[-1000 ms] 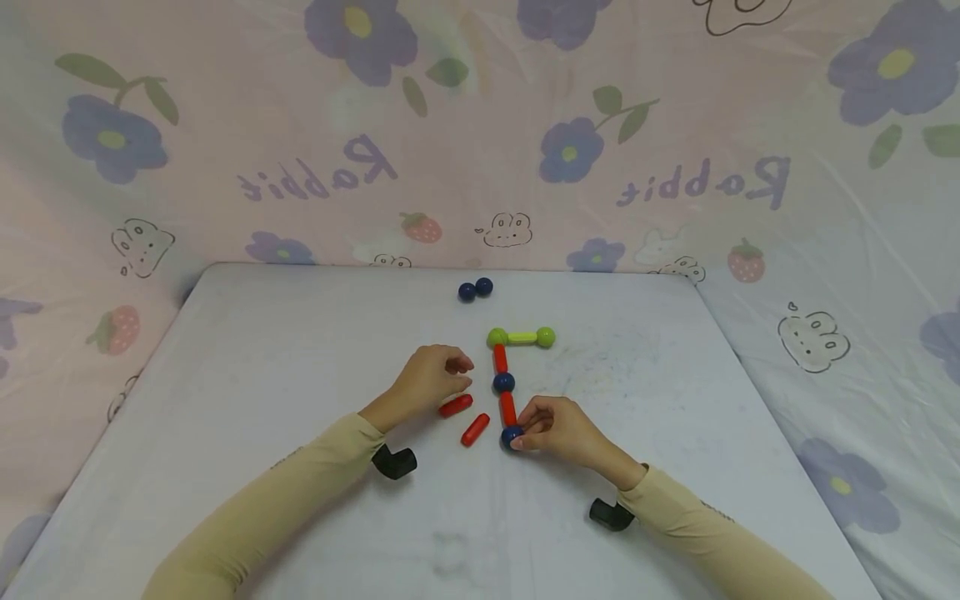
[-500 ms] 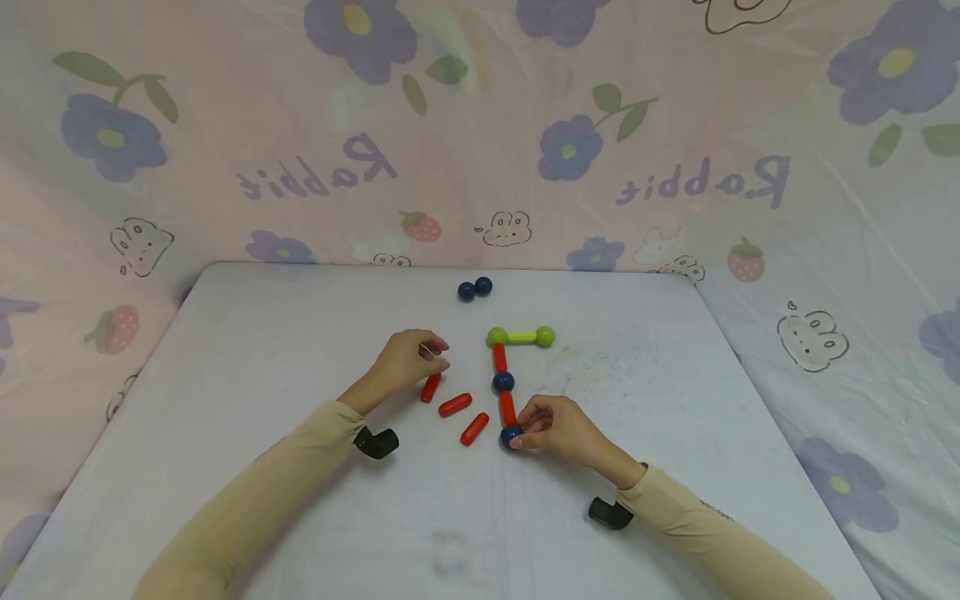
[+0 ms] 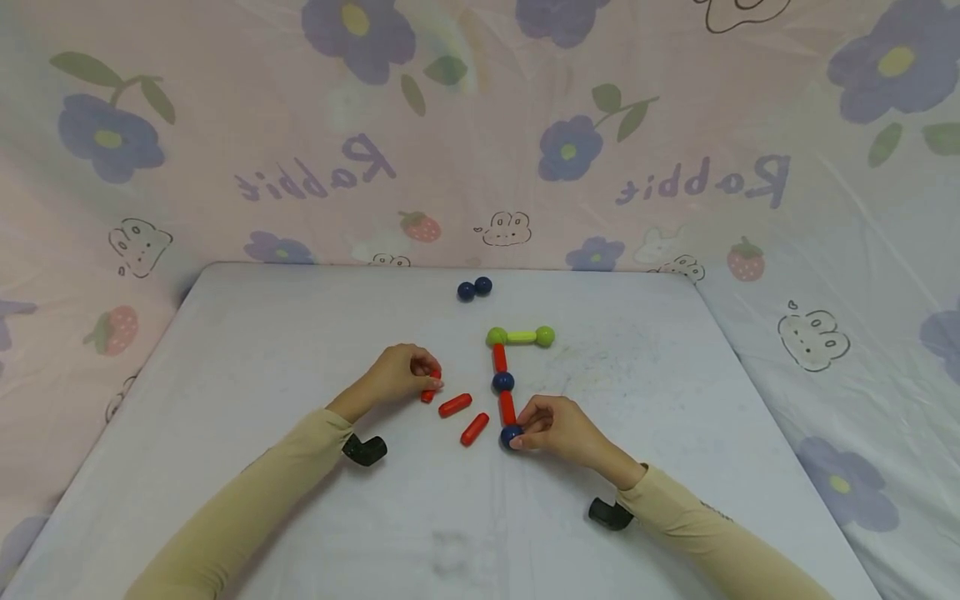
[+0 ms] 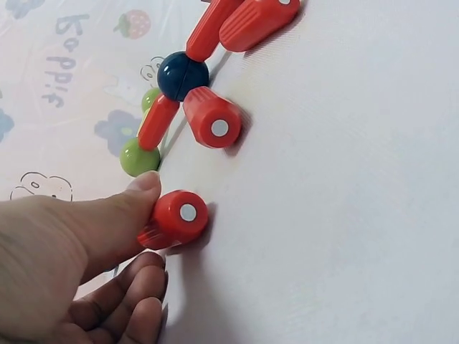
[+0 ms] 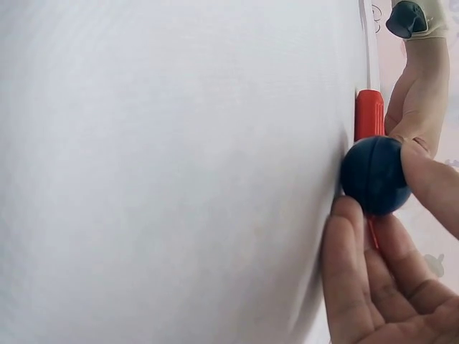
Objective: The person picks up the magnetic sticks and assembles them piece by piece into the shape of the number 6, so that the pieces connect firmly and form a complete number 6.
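My left hand (image 3: 397,375) pinches a red magnetic rod (image 4: 179,218) lying on the table, thumb on its side; the index finger is mostly hidden in the left wrist view. With thumb and fingers, my right hand (image 3: 562,432) holds a dark blue ball (image 5: 374,175) at the near end of a joined line. From that ball the line runs away through a red rod (image 3: 508,408), a blue ball (image 3: 503,382) and another red rod (image 3: 499,357) to a green ball (image 3: 497,337). A lime rod (image 3: 522,337) leads right to a second green ball (image 3: 545,336).
Between the hands lie two loose red rods, one farther (image 3: 455,406) and one nearer (image 3: 475,429). Two blue balls (image 3: 483,286) sit side by side near the back edge of the white table (image 3: 337,533). A patterned cloth (image 3: 465,183) hangs behind.
My left hand first drew left, away from the loose rods, uncovering a third red rod. It then came down and took hold of that rod. My right hand stayed on its ball.
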Available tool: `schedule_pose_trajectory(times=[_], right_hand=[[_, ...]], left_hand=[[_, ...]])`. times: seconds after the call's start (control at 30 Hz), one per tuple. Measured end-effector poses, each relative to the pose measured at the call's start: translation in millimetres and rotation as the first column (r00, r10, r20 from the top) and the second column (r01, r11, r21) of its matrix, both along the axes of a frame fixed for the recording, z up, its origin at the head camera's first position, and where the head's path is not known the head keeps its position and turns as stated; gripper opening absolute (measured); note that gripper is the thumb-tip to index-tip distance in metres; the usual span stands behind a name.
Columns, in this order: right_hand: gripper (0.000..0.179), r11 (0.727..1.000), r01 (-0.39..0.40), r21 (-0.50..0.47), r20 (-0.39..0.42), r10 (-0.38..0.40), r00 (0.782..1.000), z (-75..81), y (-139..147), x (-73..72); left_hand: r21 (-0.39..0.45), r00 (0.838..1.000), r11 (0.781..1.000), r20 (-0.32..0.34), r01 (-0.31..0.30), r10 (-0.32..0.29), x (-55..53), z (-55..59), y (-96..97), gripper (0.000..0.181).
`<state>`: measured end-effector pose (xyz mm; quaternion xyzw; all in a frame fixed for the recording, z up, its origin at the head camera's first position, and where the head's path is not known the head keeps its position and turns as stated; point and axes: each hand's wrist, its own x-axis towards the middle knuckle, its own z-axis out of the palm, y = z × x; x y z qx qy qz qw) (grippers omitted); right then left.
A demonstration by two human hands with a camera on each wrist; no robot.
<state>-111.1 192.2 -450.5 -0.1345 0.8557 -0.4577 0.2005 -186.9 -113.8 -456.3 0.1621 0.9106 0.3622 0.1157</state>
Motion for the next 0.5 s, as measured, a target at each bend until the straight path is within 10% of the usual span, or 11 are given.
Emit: schedule_pose_trajectory(times=[0.5], right_hand=[[0.029, 1.0, 0.003, 0.003, 0.003, -0.003, 1.0, 1.6, -0.7, 0.9]], left_hand=[[0.033, 1.0, 0.999, -0.022, -0.009, 0.01, 4.0, 5.5, 3.1, 0.022]])
